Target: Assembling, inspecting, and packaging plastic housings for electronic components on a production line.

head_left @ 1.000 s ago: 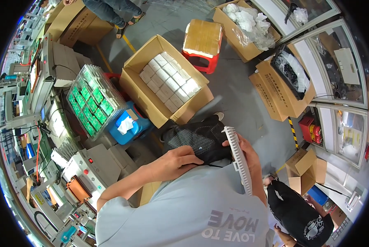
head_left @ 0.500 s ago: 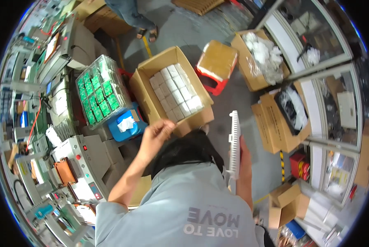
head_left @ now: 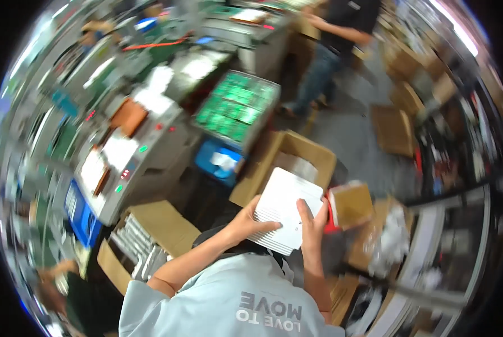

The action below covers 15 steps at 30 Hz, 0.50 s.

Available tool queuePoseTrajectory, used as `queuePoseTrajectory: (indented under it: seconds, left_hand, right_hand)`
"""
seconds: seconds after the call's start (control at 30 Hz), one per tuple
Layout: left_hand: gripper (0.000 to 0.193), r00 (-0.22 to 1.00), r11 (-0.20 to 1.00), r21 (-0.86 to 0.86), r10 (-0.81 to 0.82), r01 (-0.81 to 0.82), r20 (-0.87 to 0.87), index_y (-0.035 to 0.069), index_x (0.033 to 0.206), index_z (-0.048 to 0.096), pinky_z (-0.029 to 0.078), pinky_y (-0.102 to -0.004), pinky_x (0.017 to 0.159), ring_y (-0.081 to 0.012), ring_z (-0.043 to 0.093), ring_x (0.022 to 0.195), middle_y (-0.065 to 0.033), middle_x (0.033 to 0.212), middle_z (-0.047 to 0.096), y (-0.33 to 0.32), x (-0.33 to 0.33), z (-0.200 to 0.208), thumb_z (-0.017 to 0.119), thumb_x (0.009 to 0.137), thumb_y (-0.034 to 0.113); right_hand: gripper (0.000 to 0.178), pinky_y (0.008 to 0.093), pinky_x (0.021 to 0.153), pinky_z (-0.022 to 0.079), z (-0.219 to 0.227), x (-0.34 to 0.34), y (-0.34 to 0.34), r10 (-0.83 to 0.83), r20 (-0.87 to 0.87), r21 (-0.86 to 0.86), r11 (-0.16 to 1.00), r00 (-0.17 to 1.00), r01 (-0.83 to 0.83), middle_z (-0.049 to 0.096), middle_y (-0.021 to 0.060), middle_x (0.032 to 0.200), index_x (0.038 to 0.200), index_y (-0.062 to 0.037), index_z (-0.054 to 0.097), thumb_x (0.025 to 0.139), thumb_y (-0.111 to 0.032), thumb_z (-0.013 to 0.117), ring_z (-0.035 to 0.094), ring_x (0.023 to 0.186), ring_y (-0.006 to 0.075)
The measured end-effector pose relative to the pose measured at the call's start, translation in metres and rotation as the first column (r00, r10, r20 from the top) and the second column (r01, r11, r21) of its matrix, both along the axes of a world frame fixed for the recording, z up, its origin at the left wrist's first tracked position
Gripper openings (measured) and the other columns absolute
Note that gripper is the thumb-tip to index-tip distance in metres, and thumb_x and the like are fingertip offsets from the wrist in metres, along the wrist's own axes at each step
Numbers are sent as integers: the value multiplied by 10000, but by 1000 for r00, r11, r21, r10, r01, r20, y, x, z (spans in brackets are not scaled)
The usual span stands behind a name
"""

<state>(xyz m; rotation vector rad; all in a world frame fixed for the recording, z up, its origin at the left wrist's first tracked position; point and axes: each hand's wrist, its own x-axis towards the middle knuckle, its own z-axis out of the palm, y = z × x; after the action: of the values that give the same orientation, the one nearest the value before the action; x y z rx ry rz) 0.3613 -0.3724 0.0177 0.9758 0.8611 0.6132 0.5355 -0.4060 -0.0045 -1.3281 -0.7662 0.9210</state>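
Note:
A white slotted rack, flat and ridged along one side [head_left: 288,205], is between my two hands in front of my chest. My left hand [head_left: 247,223] grips its left edge, thumb lying over the face. On the opposite edge my right hand [head_left: 312,222] holds it, thumb also on top. Beneath and beyond it stands an open cardboard box [head_left: 251,182]; the rack covers much of its inside, where some pale packs [head_left: 299,165] show blurred.
Left of the box, a clear tray of green circuit boards [head_left: 237,106] sits above a blue stool [head_left: 215,163]. A red stool with a brown pad [head_left: 350,205] is to the right. Machines [head_left: 145,151] line the left. Another person [head_left: 327,56] stands beyond the box.
My view has swung toward the left-hand machines. The rack, earlier upright in my right hand at my side, is now face up in front of me, and my left hand has taken hold too.

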Motion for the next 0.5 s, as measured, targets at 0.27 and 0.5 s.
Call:
queuePoseTrajectory:
  seconds: [0.27, 0.5]
  left_hand:
    - [874, 911, 915, 89, 401, -393, -102, 33, 1343, 393, 354, -320, 1019, -196, 483, 1170, -106, 1220, 536, 9, -88, -14, 846, 627, 246]
    - [843, 789, 789, -14, 613, -614, -27, 3, 1305, 399, 389, -315, 978, -211, 520, 1127, -120, 1203, 551, 56, -185, -21, 841, 629, 244]
  right_hand:
    - [453, 307, 879, 435, 11, -94, 76, 391, 24, -40, 920, 920, -390, 552, 126, 1121, 1208, 14, 404, 874, -169, 649, 540, 1016, 187]
    - [504, 318, 982, 355, 14, -193, 145, 606, -154, 32, 792, 780, -609, 493, 117, 1216, 1320, 14, 336, 917, -163, 582, 457, 1138, 182]
